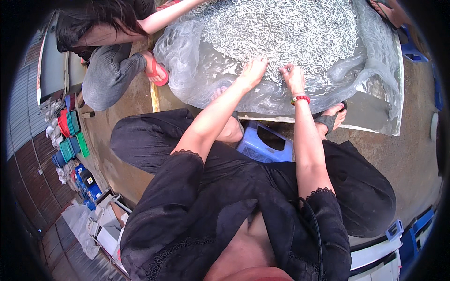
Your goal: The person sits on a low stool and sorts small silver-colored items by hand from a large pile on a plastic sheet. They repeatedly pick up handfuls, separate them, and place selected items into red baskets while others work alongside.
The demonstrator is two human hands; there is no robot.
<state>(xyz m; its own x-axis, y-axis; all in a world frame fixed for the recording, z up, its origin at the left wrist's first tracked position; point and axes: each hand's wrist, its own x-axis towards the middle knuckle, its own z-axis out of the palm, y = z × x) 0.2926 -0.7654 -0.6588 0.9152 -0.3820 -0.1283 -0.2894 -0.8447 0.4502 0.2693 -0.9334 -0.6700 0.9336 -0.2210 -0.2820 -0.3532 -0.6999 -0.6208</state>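
Observation:
A wide pile of small silvery fish (281, 33) is spread on a pale, see-through net (183, 61), which lies over a low, flat table or board. My left hand (253, 71) is at the near edge of the pile, its fingers bent together and pointing down. Just to its right, my right hand (293, 77) has curled fingers pressed together among the fish. A red bead bracelet (300, 99) circles that wrist. What either hand pinches is too small to make out. Bunched folds of the net lie below both hands.
A blue plastic stool (265, 142) stands between my knees. At the far left another person (110, 70) sits, one arm reaching toward the pile. Another person's foot shows at the far right corner. Colourful crates (68, 145) and boxes are stacked along the left wall.

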